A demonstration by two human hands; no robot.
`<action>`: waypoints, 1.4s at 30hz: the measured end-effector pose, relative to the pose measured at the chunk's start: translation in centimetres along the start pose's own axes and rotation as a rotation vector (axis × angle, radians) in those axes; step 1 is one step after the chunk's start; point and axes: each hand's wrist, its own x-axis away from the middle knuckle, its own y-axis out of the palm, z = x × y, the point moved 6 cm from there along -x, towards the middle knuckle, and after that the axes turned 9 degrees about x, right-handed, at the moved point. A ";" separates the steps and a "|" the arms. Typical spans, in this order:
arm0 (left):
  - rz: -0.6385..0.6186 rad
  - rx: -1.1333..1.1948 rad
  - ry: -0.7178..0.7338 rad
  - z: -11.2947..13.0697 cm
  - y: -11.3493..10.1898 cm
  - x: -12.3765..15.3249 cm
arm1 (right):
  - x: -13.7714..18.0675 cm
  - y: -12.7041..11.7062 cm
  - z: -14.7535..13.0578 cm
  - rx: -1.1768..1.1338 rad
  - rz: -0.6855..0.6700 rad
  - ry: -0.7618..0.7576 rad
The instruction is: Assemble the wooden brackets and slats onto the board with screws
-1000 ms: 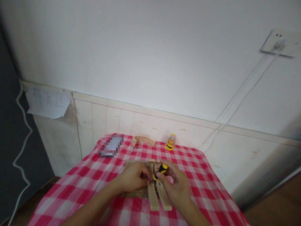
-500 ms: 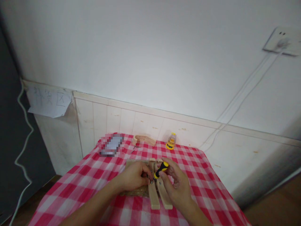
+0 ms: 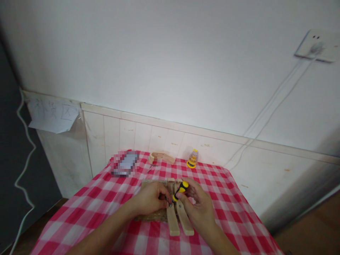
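Observation:
My right hand (image 3: 198, 205) is closed around a small yellow-and-black screwdriver (image 3: 179, 190), its tip angled down-left onto the wooden assembly (image 3: 172, 221). That assembly is a flat board with two pale wooden slats pointing toward me. My left hand (image 3: 150, 199) rests on the board with fingers curled and pinched at the spot where the screwdriver tip meets the wood; whatever it pinches is too small to make out.
A red-and-white checked cloth (image 3: 106, 198) covers the small table. At its far edge lie a blurred flat object (image 3: 125, 163), a curved wooden piece (image 3: 161, 157) and a yellow screwdriver-bit holder (image 3: 192, 159). A white panelled wall stands behind; a white cable (image 3: 22, 170) hangs at left.
The screwdriver handle has shifted slightly up and left in my right hand. Both hands stay over the same spot on the wood.

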 end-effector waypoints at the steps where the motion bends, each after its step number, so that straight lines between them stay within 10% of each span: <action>1: 0.004 0.004 0.008 0.1 0.0 0.0 | 0.0 0.0 0.0 0.001 0.002 0.005; 42: -0.001 -0.058 -0.001 0.0 -0.2 0.1 | 0.1 -0.4 -0.5 -0.033 0.032 -0.087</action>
